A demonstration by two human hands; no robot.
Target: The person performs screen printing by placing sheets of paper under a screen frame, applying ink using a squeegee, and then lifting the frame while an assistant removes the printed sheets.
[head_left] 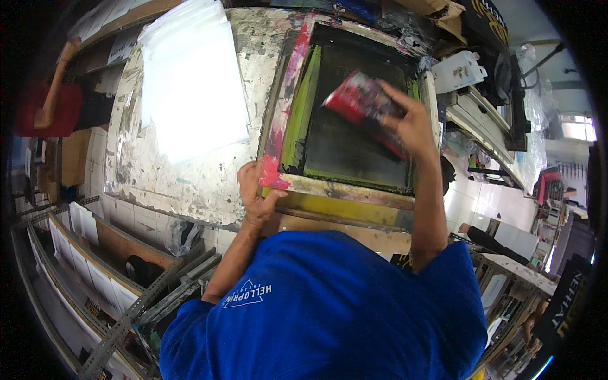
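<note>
In front of me lies a screen-printing frame (274,152) of wood, stained pink and red along its left side. Its dark mesh (345,152) has green strips near the edges. My right hand (411,123) is closed around a squeegee (356,101), red and smeared with dark ink, slanted across the mesh and slightly blurred. Whether its blade touches the mesh I cannot tell. With its fingers wrapped round the frame's near left corner, my left hand (255,195) grips the wood. A yellow-meshed frame (342,208) shows beneath the near edge.
White sheets (193,82) lie on the paint-spotted table (158,180) to the left. A white plastic container (457,71) stands beyond the frame's right side. Metal shelving (114,266) fills the lower left. Another person's arm (58,82) shows at far left.
</note>
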